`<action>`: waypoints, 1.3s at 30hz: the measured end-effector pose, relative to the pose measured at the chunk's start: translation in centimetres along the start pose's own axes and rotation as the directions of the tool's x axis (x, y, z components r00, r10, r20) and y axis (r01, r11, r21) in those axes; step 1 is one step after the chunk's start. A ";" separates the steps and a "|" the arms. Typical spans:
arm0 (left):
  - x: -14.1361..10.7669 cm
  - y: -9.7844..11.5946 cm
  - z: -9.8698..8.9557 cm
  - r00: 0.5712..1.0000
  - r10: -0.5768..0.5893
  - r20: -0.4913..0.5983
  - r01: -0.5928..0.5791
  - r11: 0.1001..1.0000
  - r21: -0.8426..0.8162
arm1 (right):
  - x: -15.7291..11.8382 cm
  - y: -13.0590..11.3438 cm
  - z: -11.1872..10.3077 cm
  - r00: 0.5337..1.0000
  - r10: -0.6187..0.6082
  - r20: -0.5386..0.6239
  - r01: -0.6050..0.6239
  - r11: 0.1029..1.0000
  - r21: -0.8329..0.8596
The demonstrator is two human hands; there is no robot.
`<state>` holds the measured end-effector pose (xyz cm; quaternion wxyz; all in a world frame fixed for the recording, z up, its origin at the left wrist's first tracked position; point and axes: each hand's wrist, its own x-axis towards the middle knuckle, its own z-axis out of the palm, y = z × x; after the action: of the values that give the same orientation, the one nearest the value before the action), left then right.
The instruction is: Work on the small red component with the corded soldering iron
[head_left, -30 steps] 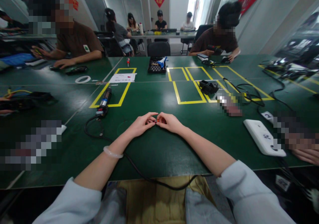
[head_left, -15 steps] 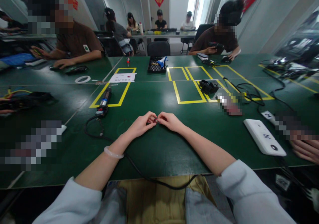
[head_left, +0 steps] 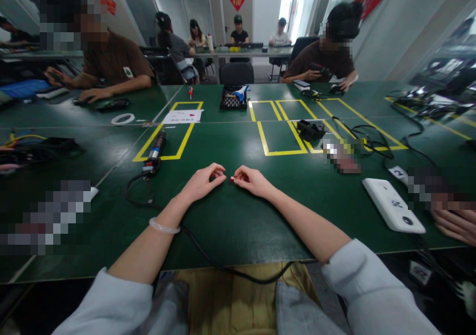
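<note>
My right hand (head_left: 251, 180) is closed in a pinch on a small red-and-white piece (head_left: 232, 179), too small to name more exactly. Just left of it, my left hand (head_left: 206, 180) is curled with thumb and fingers apart, and I see nothing between them. A short gap separates its fingertips from the small piece. Both hands are over the green table (head_left: 219, 221). A pale bracelet (head_left: 164, 227) circles my left wrist.
Left of my hands lies a dark cylindrical device (head_left: 156, 149) with a black cable (head_left: 208, 260) running toward me. A white power bank (head_left: 394, 206) lies to the right. Beyond are a black tray (head_left: 233, 98), paper (head_left: 184, 116) and a black bracket-like part (head_left: 311, 129). Co-workers sit around.
My left hand has moved away to the left, out of contact with my right hand. The small red-and-white piece now shows in my right fingertips, which have hardly moved.
</note>
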<state>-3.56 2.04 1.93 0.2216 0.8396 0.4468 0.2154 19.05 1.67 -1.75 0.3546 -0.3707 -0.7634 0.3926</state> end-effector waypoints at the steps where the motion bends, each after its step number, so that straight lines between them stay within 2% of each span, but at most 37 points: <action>1: 0.0 -0.8 -0.7 0.997 -0.019 -0.072 0.025 0.996 0.090 | 0.0 -0.1 0.0 1.000 0.003 -0.001 -0.003 1.000 -0.003; 3: -0.2 -2.8 -2.3 0.964 -0.059 -0.257 0.133 0.951 0.280 | 0.0 -0.1 0.0 1.000 0.004 0.000 -0.004 1.000 -0.014; 4: -0.5 -4.1 -3.2 0.931 -0.082 -0.355 0.215 0.911 0.353 | 0.0 -0.2 -0.1 1.000 0.003 0.001 -0.003 1.000 -0.023; 6: -1.4 -6.6 -5.1 0.843 -0.147 -0.518 0.400 0.815 0.419 | -0.1 -0.2 0.0 1.000 -0.001 0.004 0.001 0.999 -0.040; 8: -2.6 -9.0 -6.7 0.754 -0.246 -0.609 0.571 0.704 0.423 | -0.1 -0.2 0.0 1.000 -0.002 0.008 0.003 0.999 -0.052; 11: -4.3 -11.5 -8.3 0.665 -0.461 -0.587 0.730 0.567 0.382 | 0.0 0.0 0.0 1.000 -0.004 0.017 0.005 0.999 -0.054; 14: -4.8 -12.4 -8.9 0.629 -0.614 -0.477 0.777 0.515 0.362 | 0.0 0.3 0.1 1.000 -0.010 0.020 0.011 0.999 -0.050; 17: -4.5 -12.3 -9.1 0.637 -0.639 -0.431 0.771 0.520 0.367 | 0.0 0.3 0.1 1.000 -0.007 0.020 0.008 0.999 -0.053; 23: -3.6 -12.0 -8.6 0.641 -0.625 -0.446 0.768 0.540 0.346 | 0.0 0.0 0.1 1.000 0.014 0.025 -0.012 0.999 -0.052; 26: -3.2 -11.8 -7.7 0.662 -0.593 -0.458 0.747 0.572 0.340 | -0.1 0.0 0.1 0.999 0.017 0.027 -0.015 0.998 -0.059; 32: -2.1 -10.2 -5.5 0.763 -0.476 -0.437 0.634 0.686 0.358 | -0.1 0.1 0.2 1.000 0.015 0.023 -0.013 0.998 -0.059; 39: -0.7 -6.2 -2.3 0.912 -0.301 -0.279 0.397 0.822 0.409 | -0.1 0.1 0.2 1.000 0.009 0.010 -0.008 0.998 -0.068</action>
<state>-9.28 4.99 0.13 0.0069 0.7449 0.6514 0.1439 18.91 1.58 -1.96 0.3362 -0.3836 -0.7764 0.3700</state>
